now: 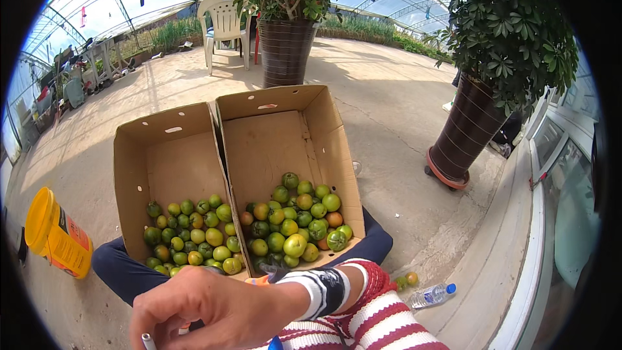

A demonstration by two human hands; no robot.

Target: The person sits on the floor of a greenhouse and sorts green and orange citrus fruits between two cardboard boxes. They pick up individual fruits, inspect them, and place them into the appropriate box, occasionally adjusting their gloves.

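My right hand [209, 306], with a white and black band at its wrist, crosses the bottom of the view. Its fingers are closed around a thin white stick [148, 341] with a metallic-looking end. Something grey and orange, perhaps a glove [272, 272], shows behind the wrist; whether my left hand is in it cannot be told. Beyond stand two open cardboard boxes side by side, a left box [180, 155] and a right box [267, 141]. Green, yellowish and some orange-red tomatoes [214, 236] lie in their near halves.
A yellow plastic bucket [63, 238] stands left of the boxes. At right lie a clear bottle with a blue cap [432, 295] and loose tomatoes [412, 278]. Farther off are potted plants, one in a dark pot [286, 51], another in a tilted-looking pot [466, 131], and a plastic chair [224, 19].
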